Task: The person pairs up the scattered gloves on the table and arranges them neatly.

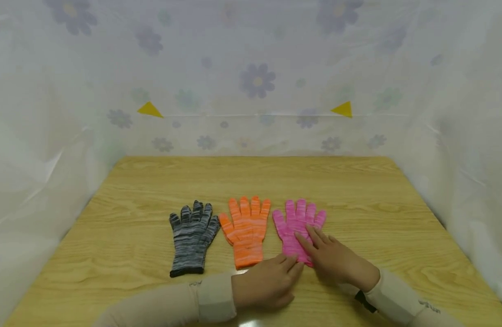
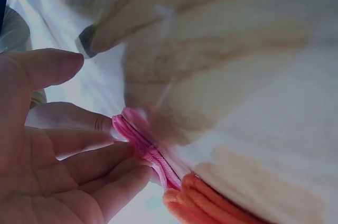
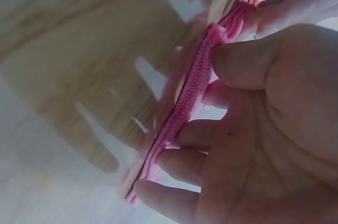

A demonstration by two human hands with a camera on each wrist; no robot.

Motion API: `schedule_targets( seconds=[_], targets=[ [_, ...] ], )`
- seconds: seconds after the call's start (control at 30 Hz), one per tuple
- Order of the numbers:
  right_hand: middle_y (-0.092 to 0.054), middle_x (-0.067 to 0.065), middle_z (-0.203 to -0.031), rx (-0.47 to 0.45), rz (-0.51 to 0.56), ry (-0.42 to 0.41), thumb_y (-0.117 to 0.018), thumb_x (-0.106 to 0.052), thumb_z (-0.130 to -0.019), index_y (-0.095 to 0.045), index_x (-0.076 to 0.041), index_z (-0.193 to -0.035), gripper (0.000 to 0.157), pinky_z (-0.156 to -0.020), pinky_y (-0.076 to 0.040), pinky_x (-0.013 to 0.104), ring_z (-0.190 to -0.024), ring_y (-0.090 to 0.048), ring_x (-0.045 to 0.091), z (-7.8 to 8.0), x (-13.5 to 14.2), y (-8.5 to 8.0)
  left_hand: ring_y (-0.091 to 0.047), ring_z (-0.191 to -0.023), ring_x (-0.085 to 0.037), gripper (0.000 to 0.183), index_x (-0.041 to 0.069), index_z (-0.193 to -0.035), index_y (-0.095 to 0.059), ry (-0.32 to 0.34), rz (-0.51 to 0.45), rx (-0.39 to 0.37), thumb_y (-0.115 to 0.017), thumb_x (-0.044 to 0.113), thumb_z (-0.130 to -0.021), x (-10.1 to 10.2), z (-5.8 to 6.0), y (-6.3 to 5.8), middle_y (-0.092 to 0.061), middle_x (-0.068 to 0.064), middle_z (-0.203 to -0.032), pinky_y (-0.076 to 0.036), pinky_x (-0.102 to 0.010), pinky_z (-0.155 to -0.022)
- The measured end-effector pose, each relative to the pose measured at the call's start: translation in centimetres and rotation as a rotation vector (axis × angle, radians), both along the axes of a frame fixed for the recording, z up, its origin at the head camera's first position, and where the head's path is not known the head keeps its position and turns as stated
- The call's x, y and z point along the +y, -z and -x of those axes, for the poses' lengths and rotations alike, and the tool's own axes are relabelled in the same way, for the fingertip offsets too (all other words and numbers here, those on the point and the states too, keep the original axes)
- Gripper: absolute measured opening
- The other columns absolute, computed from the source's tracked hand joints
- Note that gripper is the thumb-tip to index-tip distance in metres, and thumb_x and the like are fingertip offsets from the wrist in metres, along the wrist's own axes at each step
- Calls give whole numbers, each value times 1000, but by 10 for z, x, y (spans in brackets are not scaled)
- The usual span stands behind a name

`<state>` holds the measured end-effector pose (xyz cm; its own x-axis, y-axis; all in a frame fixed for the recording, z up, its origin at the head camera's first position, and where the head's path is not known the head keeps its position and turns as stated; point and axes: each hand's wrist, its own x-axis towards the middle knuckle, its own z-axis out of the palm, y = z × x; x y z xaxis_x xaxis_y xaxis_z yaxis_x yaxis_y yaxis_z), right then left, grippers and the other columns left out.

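A pink knit glove (image 1: 292,229) lies flat on the wooden table, its fingers pointing toward the back. My right hand (image 1: 338,260) rests on the glove's right side with fingers extended. At the cuff, the fingertips of my left hand (image 1: 267,280) touch the glove's lower edge. In the left wrist view, that hand's thumb (image 2: 55,68) stands apart from the pink fabric (image 2: 148,152). The right wrist view has the fingers spread along the pink glove (image 3: 190,89). Left of it lie an orange glove (image 1: 248,231) and a black-and-grey glove (image 1: 190,243), both flat.
The wooden table (image 1: 112,218) runs back to a white curtain (image 1: 218,45) printed with flowers, which also hangs along both sides. Two yellow triangles (image 1: 150,110) mark the back curtain. The tabletop looks glossy in the wrist views and reflects the hands.
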<state>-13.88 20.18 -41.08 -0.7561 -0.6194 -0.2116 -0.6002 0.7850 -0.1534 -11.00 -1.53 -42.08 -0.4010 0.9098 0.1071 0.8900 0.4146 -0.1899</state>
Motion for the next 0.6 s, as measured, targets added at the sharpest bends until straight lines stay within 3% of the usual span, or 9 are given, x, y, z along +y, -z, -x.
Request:
schedule_targets(
  seconds=[0.07, 0.2, 0.3, 0.37, 0.47, 0.6],
  targets=[
    [-24, 35, -149, -2, 2, -7, -57, 0, -86, -32, -3, -148, 67, -94, -38, 67, -135, -30, 50, 0, 0, 1, -56, -109, -15, 61, 2, -135, -50, 14, -18, -12, -59, 40, -88, -2, 0, 0, -58, -6, -123, -45, -25, -97],
    [-29, 33, -148, 12, -15, -15, -60, -4, -86, -34, -4, -148, 67, -95, -38, 67, -133, -33, 49, 3, -2, -1, -54, -117, -18, 63, 4, -141, -44, 21, -1, -120, -57, 41, -90, -7, 4, -5, -54, -8, -133, -42, -28, -102],
    [-40, 28, -144, 94, -7, -46, -63, -15, -89, -42, -6, -144, 59, -94, -40, 65, -129, -41, 47, 9, -3, -6, -46, -129, -24, 64, 9, -144, -42, 9, -2, -188, -54, 44, -92, -12, 11, -9, -47, -9, -143, -37, -36, -108],
    [-43, 27, -142, 171, 37, -68, -62, -20, -91, -45, -6, -142, 56, -96, -39, 64, -128, -42, 47, 14, -3, -10, -38, -136, -29, 64, 12, -146, -40, -5, -38, -195, -53, 45, -93, -16, 17, -11, -40, -9, -148, -32, -44, -111],
    [-35, 24, -149, 240, 155, -42, -60, -28, -94, -43, -8, -144, 57, -104, -32, 63, -135, -32, 47, 23, -2, -21, -23, -143, -36, 67, 13, -149, -35, -60, -105, -170, -52, 48, -95, -27, 28, -16, -29, -12, -155, -23, -53, -113],
    [-12, 22, -158, 263, 282, 70, -57, -35, -96, -26, -16, -153, 67, -109, -17, 66, -143, -6, 47, 34, 12, -38, -15, -144, -37, 71, 15, -151, -31, -178, -209, -116, -53, 51, -93, -53, 47, -29, -25, -12, -156, -13, -59, -114]
  ],
)
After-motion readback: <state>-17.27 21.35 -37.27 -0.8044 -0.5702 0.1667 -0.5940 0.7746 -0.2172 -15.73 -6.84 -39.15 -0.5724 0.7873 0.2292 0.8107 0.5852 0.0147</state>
